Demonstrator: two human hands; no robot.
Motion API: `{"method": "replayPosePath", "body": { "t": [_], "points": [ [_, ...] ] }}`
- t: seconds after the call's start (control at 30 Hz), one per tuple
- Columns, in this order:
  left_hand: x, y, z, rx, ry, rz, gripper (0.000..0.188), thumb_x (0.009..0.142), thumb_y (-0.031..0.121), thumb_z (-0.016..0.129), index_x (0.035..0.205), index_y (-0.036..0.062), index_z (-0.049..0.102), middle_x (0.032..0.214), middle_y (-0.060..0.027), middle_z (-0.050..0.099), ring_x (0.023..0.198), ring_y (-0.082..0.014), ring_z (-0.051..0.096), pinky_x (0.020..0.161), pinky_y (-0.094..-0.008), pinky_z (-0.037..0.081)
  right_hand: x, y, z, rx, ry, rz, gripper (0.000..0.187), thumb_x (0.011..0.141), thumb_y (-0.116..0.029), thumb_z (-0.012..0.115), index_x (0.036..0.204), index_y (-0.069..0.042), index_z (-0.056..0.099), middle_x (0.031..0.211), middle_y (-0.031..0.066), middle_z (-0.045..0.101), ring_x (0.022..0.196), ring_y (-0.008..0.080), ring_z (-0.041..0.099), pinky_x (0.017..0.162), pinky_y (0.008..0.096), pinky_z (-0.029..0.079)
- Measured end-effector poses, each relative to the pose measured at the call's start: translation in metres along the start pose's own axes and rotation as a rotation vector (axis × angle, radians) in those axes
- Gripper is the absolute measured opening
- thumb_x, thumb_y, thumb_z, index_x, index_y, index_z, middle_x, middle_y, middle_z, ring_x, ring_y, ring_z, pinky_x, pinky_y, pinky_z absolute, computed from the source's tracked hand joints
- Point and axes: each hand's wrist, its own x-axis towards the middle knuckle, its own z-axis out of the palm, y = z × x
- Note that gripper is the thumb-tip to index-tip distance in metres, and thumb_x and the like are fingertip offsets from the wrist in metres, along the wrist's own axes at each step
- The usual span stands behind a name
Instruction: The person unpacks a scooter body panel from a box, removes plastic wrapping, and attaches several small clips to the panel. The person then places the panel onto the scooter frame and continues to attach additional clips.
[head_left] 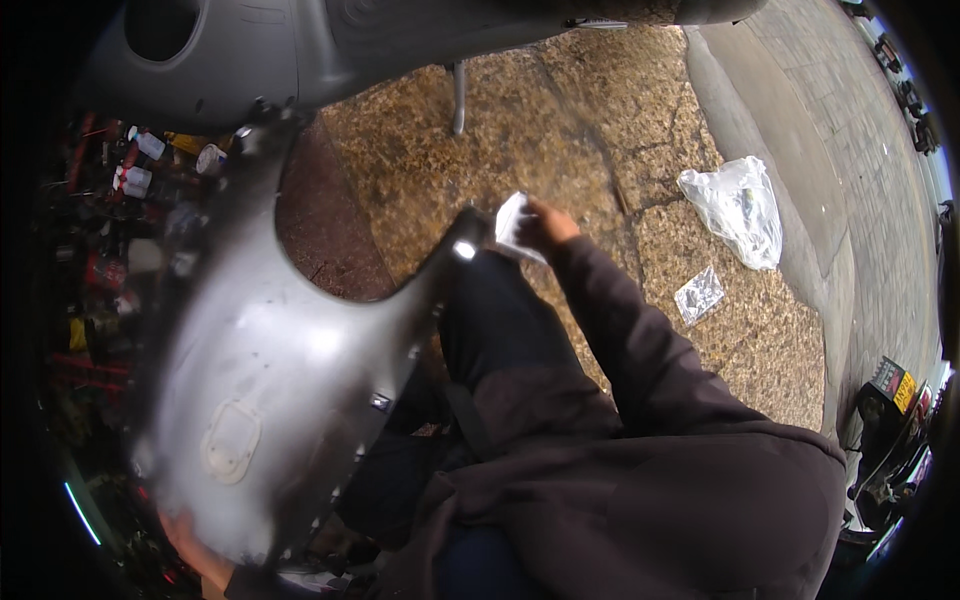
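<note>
A large silver-grey scooter body panel (pixel 330 340), curved and with a rounded cut-out at its far side, lies tilted across my lap. My left hand (pixel 195 550) is wrapped round its near lower edge; some of the fingers are hidden behind it. Beyond my knee, my right hand (pixel 548 228) is closed on a folded white sheet, cloth or paper (pixel 512 225). The sheet is beside the narrow far tip of the panel; whether the two touch I cannot tell. An oval raised patch (pixel 232 440) shows on the panel's near part.
A grey scooter body (pixel 350 50) spans the far side, with a metal stand (pixel 459 100) below it. On the rough stone ground lie a white plastic bag (pixel 740 210) and a small clear packet (pixel 699 295). Bottles and tubs (pixel 135 180) crowd the left. A vehicle (pixel 885 430) stands lower right.
</note>
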Motion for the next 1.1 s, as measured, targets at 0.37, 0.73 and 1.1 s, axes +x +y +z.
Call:
{"method": "replayPosePath", "body": {
  "t": [0.37,0.73,1.1],
  "points": [
    [-0.041,0.025,0.002,-0.072,0.116,-0.047,0.060,0.078,0.012,0.055,0.136,-0.0013,0.048,0.124,-0.0130,0.058,0.110,-0.0242,0.057,0.096,-0.0326,0.044,-0.119,-0.011,0.092,-0.734,-0.365,-0.842,0.047,0.084,-0.024,0.071,0.116,0.007,0.057,0.108,0.0186,0.066,0.104,0.0252,0.062,0.090,0.0367,0.049],
    [0.006,0.071,0.020,-0.238,-0.365,0.116,0.061,0.073,0.007,0.052,0.133,-0.0032,0.048,0.118,-0.0131,0.062,0.101,-0.0219,0.062,0.090,-0.0298,0.048,-0.264,0.074,0.188,-1.422,-1.227,-1.376,0.038,0.066,-0.022,0.077,0.096,-0.007,0.059,0.084,0.0067,0.058,0.084,0.0260,0.059,0.084,0.0422,0.043],
    [0.037,0.073,0.094,-0.562,-0.229,0.211,0.070,0.093,0.057,0.049,0.140,0.0056,0.043,0.123,-0.0154,0.055,0.103,-0.0236,0.057,0.083,-0.0358,0.047,-0.273,-0.052,0.198,-0.699,-0.870,-0.930,0.040,0.077,-0.029,0.081,0.070,0.001,0.055,0.060,-0.0005,0.052,0.063,0.0059,0.049,0.054,0.0251,0.038]
  ]
}}
